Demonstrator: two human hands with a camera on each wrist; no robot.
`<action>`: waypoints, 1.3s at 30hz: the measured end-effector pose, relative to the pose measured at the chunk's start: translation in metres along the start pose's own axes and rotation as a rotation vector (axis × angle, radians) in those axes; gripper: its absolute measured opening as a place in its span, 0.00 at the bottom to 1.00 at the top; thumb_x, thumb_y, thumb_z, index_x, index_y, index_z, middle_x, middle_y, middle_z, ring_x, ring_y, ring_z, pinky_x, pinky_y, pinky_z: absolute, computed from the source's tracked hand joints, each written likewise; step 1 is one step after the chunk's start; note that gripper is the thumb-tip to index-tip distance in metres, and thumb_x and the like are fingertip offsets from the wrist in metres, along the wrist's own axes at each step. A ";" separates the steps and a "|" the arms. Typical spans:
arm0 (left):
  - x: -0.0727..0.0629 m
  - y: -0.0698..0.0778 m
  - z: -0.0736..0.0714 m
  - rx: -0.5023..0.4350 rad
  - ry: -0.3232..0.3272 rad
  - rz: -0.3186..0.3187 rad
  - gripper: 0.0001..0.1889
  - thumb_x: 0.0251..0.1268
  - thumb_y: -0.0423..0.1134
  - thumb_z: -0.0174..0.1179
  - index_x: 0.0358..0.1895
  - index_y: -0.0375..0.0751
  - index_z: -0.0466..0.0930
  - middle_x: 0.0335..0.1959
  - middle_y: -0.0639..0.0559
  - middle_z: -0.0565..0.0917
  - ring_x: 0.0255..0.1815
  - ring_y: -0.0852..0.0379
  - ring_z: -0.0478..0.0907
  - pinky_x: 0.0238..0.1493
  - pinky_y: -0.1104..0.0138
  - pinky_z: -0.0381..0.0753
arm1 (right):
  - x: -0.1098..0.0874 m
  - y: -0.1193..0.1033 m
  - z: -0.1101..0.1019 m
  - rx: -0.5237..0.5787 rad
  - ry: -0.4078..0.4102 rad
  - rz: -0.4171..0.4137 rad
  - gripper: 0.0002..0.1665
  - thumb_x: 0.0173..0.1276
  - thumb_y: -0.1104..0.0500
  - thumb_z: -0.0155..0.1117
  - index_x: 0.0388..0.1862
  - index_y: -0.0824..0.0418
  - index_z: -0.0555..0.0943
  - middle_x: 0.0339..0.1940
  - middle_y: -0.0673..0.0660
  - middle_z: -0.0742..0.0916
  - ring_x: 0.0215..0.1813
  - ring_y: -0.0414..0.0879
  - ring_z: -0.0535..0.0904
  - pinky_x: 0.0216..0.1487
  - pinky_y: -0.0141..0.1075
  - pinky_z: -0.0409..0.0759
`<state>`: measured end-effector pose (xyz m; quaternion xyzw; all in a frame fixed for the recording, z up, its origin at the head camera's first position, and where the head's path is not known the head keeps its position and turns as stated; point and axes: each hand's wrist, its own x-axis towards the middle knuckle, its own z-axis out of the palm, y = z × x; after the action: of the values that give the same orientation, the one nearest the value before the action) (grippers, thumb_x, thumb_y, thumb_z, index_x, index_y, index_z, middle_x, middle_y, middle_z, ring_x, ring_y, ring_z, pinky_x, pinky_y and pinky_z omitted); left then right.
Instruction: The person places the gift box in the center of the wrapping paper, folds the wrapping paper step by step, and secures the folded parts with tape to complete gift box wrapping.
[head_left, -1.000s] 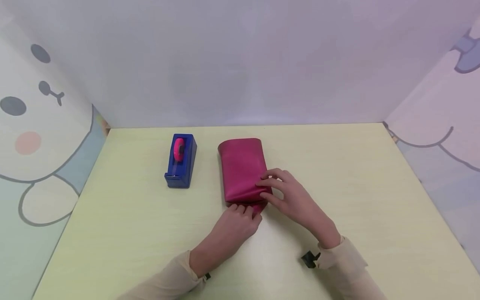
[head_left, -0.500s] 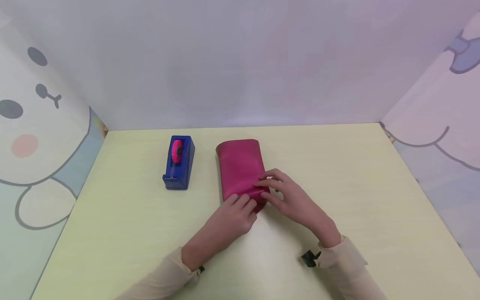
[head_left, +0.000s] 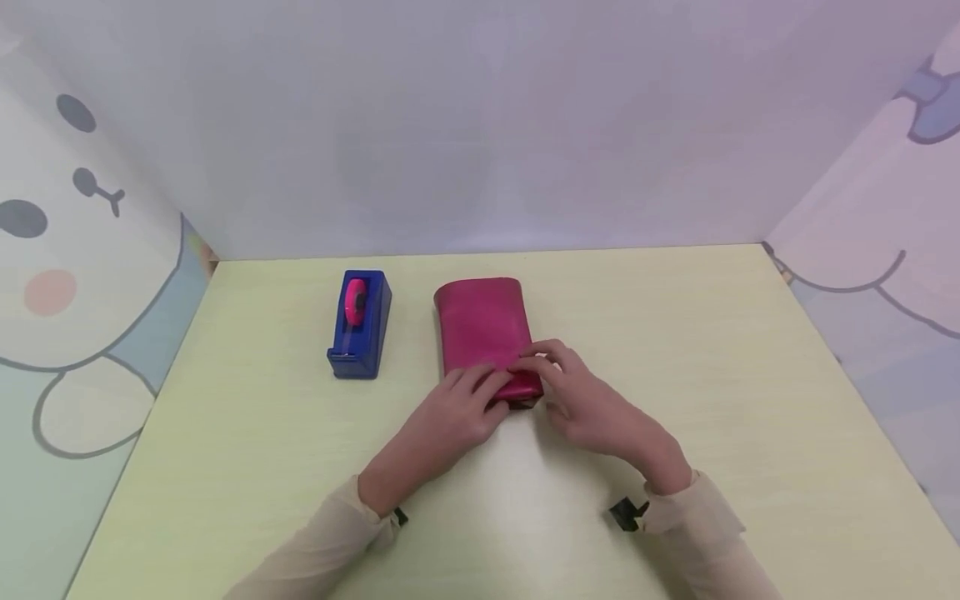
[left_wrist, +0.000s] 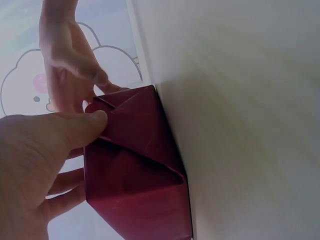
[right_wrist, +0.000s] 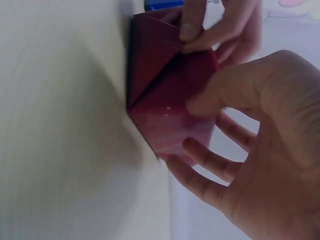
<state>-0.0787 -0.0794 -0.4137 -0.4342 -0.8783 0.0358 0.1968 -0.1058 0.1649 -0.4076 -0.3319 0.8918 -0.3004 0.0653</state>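
Note:
A box-shaped package in shiny magenta wrapping paper (head_left: 482, 321) lies on the table, its near end folded into slanting flaps (left_wrist: 135, 125). My left hand (head_left: 453, 417) grips that end from the left, fingers over the top edge and thumb pressing the upper flap. At the near right corner, my right hand (head_left: 596, 412) holds the package with fingertips on its top and side. The right thumb (right_wrist: 210, 102) lies against the folded end in the right wrist view. From the head, the end face is mostly hidden by the hands.
To the left of the package stands a blue tape dispenser (head_left: 360, 333) with a pink tape roll (head_left: 355, 302). Behind the pale yellow table (head_left: 675, 317) rises a plain wall, with cartoon-printed panels (head_left: 82, 250) at both sides.
The left hand has moved up and forward from below the near end to the top edge, folding the loose paper flap up against the end. The right thumb has come down to the end.

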 end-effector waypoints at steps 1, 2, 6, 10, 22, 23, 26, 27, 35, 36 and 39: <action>0.000 -0.001 0.000 -0.001 0.003 0.006 0.18 0.60 0.42 0.78 0.53 0.50 0.87 0.63 0.47 0.83 0.62 0.49 0.82 0.60 0.61 0.86 | 0.000 0.000 0.003 -0.025 0.007 -0.003 0.38 0.65 0.70 0.69 0.73 0.51 0.72 0.73 0.54 0.71 0.70 0.49 0.73 0.63 0.44 0.83; 0.000 -0.002 0.000 -0.006 0.007 0.010 0.18 0.60 0.42 0.77 0.53 0.51 0.87 0.63 0.48 0.84 0.62 0.50 0.82 0.60 0.61 0.86 | 0.001 -0.001 0.005 -0.050 0.019 -0.005 0.39 0.64 0.67 0.73 0.72 0.52 0.72 0.72 0.55 0.71 0.69 0.49 0.75 0.62 0.44 0.84; 0.002 -0.005 0.001 -0.042 0.039 0.019 0.18 0.63 0.42 0.75 0.56 0.52 0.85 0.60 0.50 0.85 0.59 0.52 0.83 0.60 0.63 0.86 | 0.007 -0.003 0.018 -0.160 0.118 -0.019 0.41 0.59 0.57 0.83 0.68 0.56 0.72 0.67 0.59 0.73 0.61 0.50 0.80 0.56 0.41 0.87; 0.003 -0.007 0.002 -0.101 0.058 0.013 0.20 0.66 0.40 0.73 0.61 0.49 0.82 0.59 0.52 0.85 0.58 0.54 0.83 0.61 0.65 0.85 | 0.010 -0.004 0.024 -0.207 0.199 -0.032 0.36 0.60 0.59 0.82 0.64 0.55 0.74 0.61 0.60 0.75 0.54 0.50 0.82 0.49 0.39 0.88; 0.000 -0.015 0.005 -0.317 -0.015 -0.095 0.23 0.70 0.45 0.70 0.65 0.48 0.78 0.61 0.56 0.82 0.62 0.57 0.78 0.65 0.64 0.80 | 0.007 -0.010 0.023 -0.164 0.116 0.044 0.45 0.57 0.53 0.84 0.70 0.53 0.70 0.67 0.59 0.72 0.54 0.49 0.82 0.52 0.40 0.87; 0.000 -0.015 0.006 -0.312 -0.012 -0.095 0.23 0.70 0.44 0.70 0.65 0.48 0.79 0.60 0.56 0.82 0.62 0.57 0.78 0.65 0.64 0.80 | 0.008 -0.011 0.024 -0.167 0.117 0.047 0.45 0.56 0.51 0.85 0.69 0.54 0.70 0.68 0.60 0.72 0.54 0.49 0.82 0.52 0.41 0.87; -0.001 -0.015 0.007 -0.297 0.005 -0.086 0.22 0.70 0.43 0.69 0.65 0.48 0.79 0.60 0.56 0.83 0.61 0.58 0.78 0.65 0.66 0.81 | 0.010 -0.011 0.030 -0.210 0.158 0.042 0.42 0.58 0.49 0.84 0.66 0.56 0.71 0.65 0.61 0.73 0.53 0.50 0.82 0.51 0.42 0.88; -0.001 -0.015 0.008 -0.300 0.011 -0.084 0.22 0.70 0.43 0.69 0.64 0.48 0.79 0.59 0.56 0.83 0.60 0.58 0.78 0.65 0.66 0.81 | 0.011 -0.011 0.033 -0.224 0.179 0.038 0.40 0.60 0.49 0.83 0.64 0.57 0.72 0.64 0.62 0.74 0.53 0.51 0.83 0.50 0.42 0.89; -0.002 -0.022 0.006 -0.396 -0.026 -0.073 0.24 0.68 0.43 0.71 0.65 0.47 0.79 0.62 0.56 0.81 0.63 0.57 0.76 0.67 0.65 0.79 | 0.013 -0.011 0.039 -0.242 0.240 0.036 0.33 0.64 0.51 0.80 0.61 0.56 0.73 0.61 0.61 0.74 0.50 0.50 0.82 0.43 0.40 0.89; -0.002 -0.022 0.006 -0.400 -0.022 -0.075 0.23 0.69 0.42 0.70 0.65 0.47 0.79 0.62 0.56 0.81 0.63 0.57 0.76 0.66 0.65 0.79 | 0.013 -0.011 0.039 -0.241 0.240 0.035 0.33 0.64 0.51 0.80 0.61 0.56 0.73 0.61 0.61 0.74 0.49 0.50 0.82 0.43 0.40 0.89; -0.002 -0.022 0.009 -0.413 0.013 -0.085 0.19 0.71 0.40 0.68 0.63 0.49 0.81 0.60 0.57 0.82 0.62 0.58 0.77 0.65 0.65 0.80 | 0.013 -0.012 0.039 -0.244 0.234 0.036 0.33 0.63 0.51 0.80 0.61 0.56 0.73 0.61 0.61 0.74 0.48 0.49 0.81 0.43 0.39 0.88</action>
<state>-0.0973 -0.0930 -0.4171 -0.4280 -0.8832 -0.1564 0.1108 -0.0974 0.1305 -0.4312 -0.2842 0.9290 -0.2253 -0.0742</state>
